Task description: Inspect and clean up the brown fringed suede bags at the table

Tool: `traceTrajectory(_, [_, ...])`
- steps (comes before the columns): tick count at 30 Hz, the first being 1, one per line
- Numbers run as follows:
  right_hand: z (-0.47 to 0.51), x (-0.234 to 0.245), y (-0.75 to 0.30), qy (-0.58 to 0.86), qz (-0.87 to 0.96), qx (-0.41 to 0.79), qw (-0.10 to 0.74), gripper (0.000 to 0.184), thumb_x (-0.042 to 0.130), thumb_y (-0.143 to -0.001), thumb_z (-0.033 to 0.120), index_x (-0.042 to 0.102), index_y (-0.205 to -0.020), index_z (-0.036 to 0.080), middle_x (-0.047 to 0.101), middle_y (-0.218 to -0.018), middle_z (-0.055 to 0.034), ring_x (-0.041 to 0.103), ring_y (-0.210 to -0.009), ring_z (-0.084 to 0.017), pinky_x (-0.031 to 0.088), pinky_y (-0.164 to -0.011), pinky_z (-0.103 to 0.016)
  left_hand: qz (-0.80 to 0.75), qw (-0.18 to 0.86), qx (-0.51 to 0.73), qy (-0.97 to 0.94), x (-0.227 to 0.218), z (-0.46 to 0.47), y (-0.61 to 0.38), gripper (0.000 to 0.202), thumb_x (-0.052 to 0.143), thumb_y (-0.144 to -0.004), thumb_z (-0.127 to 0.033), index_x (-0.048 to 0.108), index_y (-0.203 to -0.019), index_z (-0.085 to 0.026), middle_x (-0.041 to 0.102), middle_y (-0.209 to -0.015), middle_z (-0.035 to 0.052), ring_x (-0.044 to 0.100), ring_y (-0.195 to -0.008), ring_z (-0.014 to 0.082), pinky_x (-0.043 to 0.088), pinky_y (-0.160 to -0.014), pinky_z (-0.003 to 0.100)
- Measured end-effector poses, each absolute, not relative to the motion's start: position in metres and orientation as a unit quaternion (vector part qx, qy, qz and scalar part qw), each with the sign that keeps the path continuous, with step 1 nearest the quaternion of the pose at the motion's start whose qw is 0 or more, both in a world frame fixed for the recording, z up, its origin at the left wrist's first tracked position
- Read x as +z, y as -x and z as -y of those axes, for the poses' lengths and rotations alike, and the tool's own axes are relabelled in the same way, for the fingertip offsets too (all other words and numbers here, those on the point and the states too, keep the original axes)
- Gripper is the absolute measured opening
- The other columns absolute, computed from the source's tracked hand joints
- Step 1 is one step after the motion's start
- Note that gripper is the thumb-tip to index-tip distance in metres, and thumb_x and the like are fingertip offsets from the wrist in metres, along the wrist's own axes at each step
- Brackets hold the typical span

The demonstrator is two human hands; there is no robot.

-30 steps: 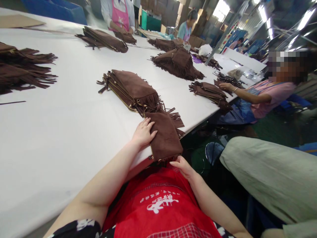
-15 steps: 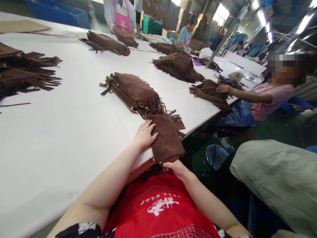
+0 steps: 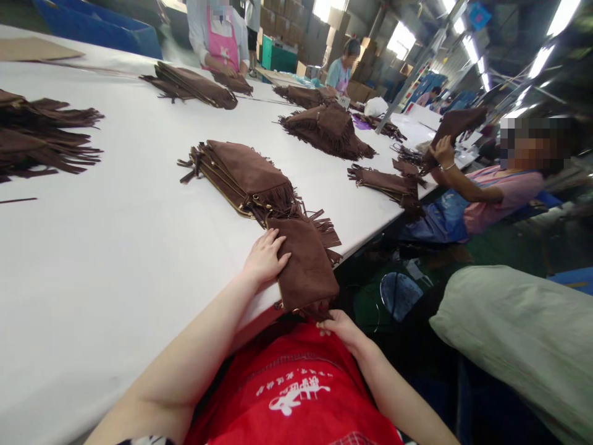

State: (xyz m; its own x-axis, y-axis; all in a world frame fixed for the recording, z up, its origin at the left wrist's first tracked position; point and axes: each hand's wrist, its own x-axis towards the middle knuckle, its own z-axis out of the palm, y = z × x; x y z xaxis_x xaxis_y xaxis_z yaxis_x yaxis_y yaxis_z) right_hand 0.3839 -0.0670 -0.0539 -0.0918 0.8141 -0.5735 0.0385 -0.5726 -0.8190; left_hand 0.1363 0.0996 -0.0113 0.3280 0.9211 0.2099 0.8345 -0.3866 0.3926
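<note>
A brown suede-like fringed bag (image 3: 308, 266) lies at the table's near edge, with long fringe along its right side and a zip with metal fittings at its near end. Flat on its left side rests my left hand (image 3: 267, 254), fingers stretched out. My right hand (image 3: 341, 329) is below the bag's near right corner, fingers pinched on dark fringe strands hanging over the edge; the fingertips are partly hidden. Just beyond, a stack of similar fringed bags (image 3: 248, 170) touches the far end of this bag.
More brown bags are piled on the white table (image 3: 139, 259), at the left (image 3: 37, 139) and at the back (image 3: 327, 130). On the right a seated co-worker (image 3: 500, 191) lifts a brown bag. A pale green sack (image 3: 514, 334) bulges at my right, beside the table.
My right hand has shifted slightly right and down, from the bag's zip end to the fringe at its corner. My left hand stays on the bag. The co-worker has raised a bag.
</note>
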Motion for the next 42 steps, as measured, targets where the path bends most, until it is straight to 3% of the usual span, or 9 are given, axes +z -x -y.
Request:
traceTrajectory(3, [0.076, -0.063, -0.419, 0.661, 0.366, 0.594, 0.277, 0.018, 0.072, -0.059, 0.031, 0.064, -0.054, 0.015, 0.058, -0.044, 0.0002, 0.050, -0.045, -0.012, 0.038, -0.052, -0.026, -0.546, 0.110, 0.202, -0.806, -0.011, -0.100, -0.137, 0.056, 0.045, -0.091, -0.050, 0.050, -0.136, -0.018, 0.037, -0.153, 0.0097, 0.028, -0.144, 0.0256, 0.025, -0.119, 0.041])
traceTrajectory(6, [0.076, -0.062, -0.443, 0.702, 0.370, 0.529, 0.299, 0.019, 0.074, -0.059, 0.034, 0.069, -0.064, 0.017, 0.064, -0.054, -0.0019, 0.058, -0.054, -0.017, 0.048, -0.063, -0.033, -0.546, 0.108, 0.203, -0.806, -0.012, -0.100, -0.137, 0.056, 0.046, -0.090, -0.051, 0.050, -0.137, -0.019, 0.038, -0.153, 0.0087, 0.028, -0.144, 0.0252, 0.026, -0.118, 0.041])
traceTrajectory(8, [0.071, -0.054, -0.443, 0.686, 0.374, 0.504, 0.368, 0.029, 0.079, -0.057, 0.031, 0.072, -0.082, 0.019, 0.073, -0.077, -0.0053, 0.067, -0.076, -0.023, 0.051, -0.080, -0.039, -0.545, 0.107, 0.203, -0.806, -0.013, -0.100, -0.138, 0.056, 0.045, -0.090, -0.051, 0.050, -0.137, -0.020, 0.038, -0.153, 0.0083, 0.028, -0.144, 0.0249, 0.025, -0.118, 0.042])
traceTrajectory(10, [0.064, -0.041, -0.426, 0.626, 0.385, 0.521, 0.434, 0.051, 0.083, -0.055, 0.026, 0.069, -0.105, 0.022, 0.073, -0.106, -0.0068, 0.065, -0.105, -0.027, 0.045, -0.098, -0.042, -0.546, 0.108, 0.201, -0.806, -0.013, -0.100, -0.137, 0.056, 0.045, -0.091, -0.051, 0.050, -0.137, -0.020, 0.037, -0.153, 0.0084, 0.028, -0.144, 0.0248, 0.025, -0.118, 0.042])
traceTrajectory(13, [0.054, -0.025, -0.383, 0.504, 0.373, 0.616, 0.477, 0.061, 0.083, -0.060, 0.026, 0.065, -0.118, 0.022, 0.068, -0.122, -0.0085, 0.059, -0.118, -0.029, 0.040, -0.106, -0.044, -0.545, 0.108, 0.200, -0.807, -0.012, -0.100, -0.137, 0.056, 0.046, -0.090, -0.050, 0.050, -0.137, -0.019, 0.038, -0.153, 0.0091, 0.028, -0.144, 0.0250, 0.025, -0.118, 0.042])
traceTrajectory(22, [0.044, -0.029, -0.321, 0.490, 0.296, 0.684, 0.453, 0.019, 0.079, -0.063, 0.021, 0.074, -0.079, 0.012, 0.074, -0.072, -0.0059, 0.066, -0.064, -0.019, 0.055, -0.068, -0.032, -0.544, 0.110, 0.201, -0.807, -0.006, -0.098, -0.136, 0.055, 0.046, -0.091, -0.050, 0.052, -0.135, -0.017, 0.039, -0.152, 0.0103, 0.029, -0.143, 0.0259, 0.027, -0.118, 0.041])
traceTrajectory(28, [0.045, -0.023, -0.329, 0.480, 0.320, 0.688, 0.440, 0.018, 0.073, -0.069, 0.028, 0.074, -0.079, 0.012, 0.074, -0.074, -0.0074, 0.066, -0.061, -0.018, 0.053, -0.062, -0.030, -0.544, 0.112, 0.200, -0.807, -0.005, -0.098, -0.137, 0.056, 0.045, -0.091, -0.050, 0.052, -0.135, -0.017, 0.039, -0.152, 0.0112, 0.029, -0.143, 0.0263, 0.027, -0.118, 0.042])
traceTrajectory(34, [0.040, -0.033, -0.327, 0.538, 0.341, 0.654, 0.408, 0.022, 0.077, -0.064, 0.029, 0.073, -0.079, 0.013, 0.073, -0.069, -0.0061, 0.064, -0.055, -0.018, 0.053, -0.056, -0.030, -0.544, 0.110, 0.204, -0.806, -0.008, -0.098, -0.137, 0.055, 0.044, -0.091, -0.051, 0.052, -0.135, -0.018, 0.038, -0.152, 0.0105, 0.029, -0.143, 0.0256, 0.027, -0.118, 0.041])
traceTrajectory(42, [0.046, -0.064, -0.343, 0.647, 0.417, 0.566, 0.296, 0.017, 0.074, -0.065, 0.032, 0.070, -0.072, 0.017, 0.067, -0.057, -0.0029, 0.065, -0.057, -0.021, 0.054, -0.068, -0.036, -0.544, 0.108, 0.202, -0.807, -0.012, -0.101, -0.137, 0.056, 0.046, -0.090, -0.051, 0.051, -0.136, -0.018, 0.037, -0.153, 0.0098, 0.028, -0.144, 0.0250, 0.025, -0.119, 0.040])
